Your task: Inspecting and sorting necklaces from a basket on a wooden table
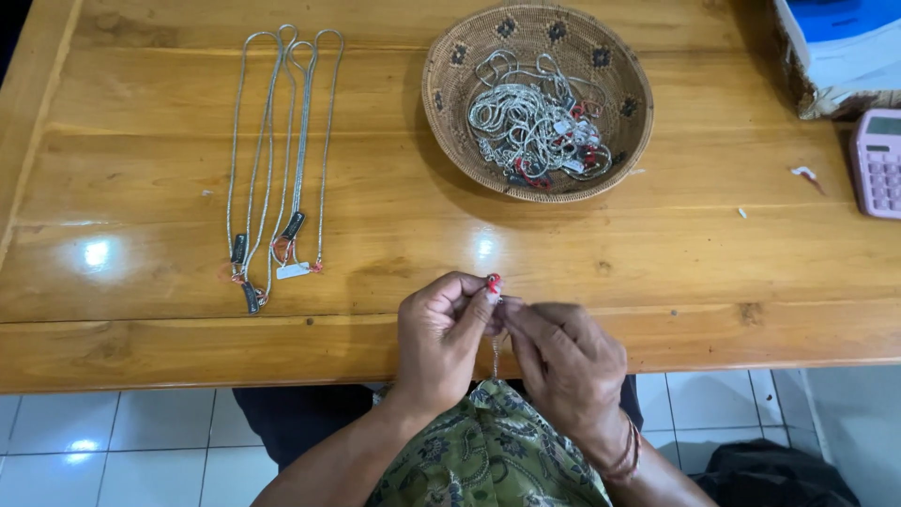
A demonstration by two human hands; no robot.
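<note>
A thin silver chain [495,352] is hanging between the two hands at the near edge of the wooden table [657,253], its upper end disappearing into the fingertips and its length dropping toward the green patterned cloth [488,451] on the lap. It is likely feeling very light and limp, sliding easily through the fingers, and fine enough to kink or snag if tugged; the safest hold is probably right at the end, by the clasp or tag, where there is something firmer to grip. Only a short stretch is showing, pale and slender, and a small red-and-white tag [493,283] is peeking out at the top.

The left hand [441,333] is curling inward, thumb and forefinger pressing together on the tagged end. The right hand [563,361] is meeting it from the other side, fingertips bunching tightly on the same spot, so both are pinching the chain; exactly what the tips are working on is hidden.

Farther out, a round woven basket [450,103] is holding a tangled heap of silver chains [535,122] with red tags. To the left, several laid-out chains [282,150] are lying straight and side by side, tags at their near ends. A pink calculator [878,164] is sitting at the right edge, just below a box [826,47] in the corner
</note>
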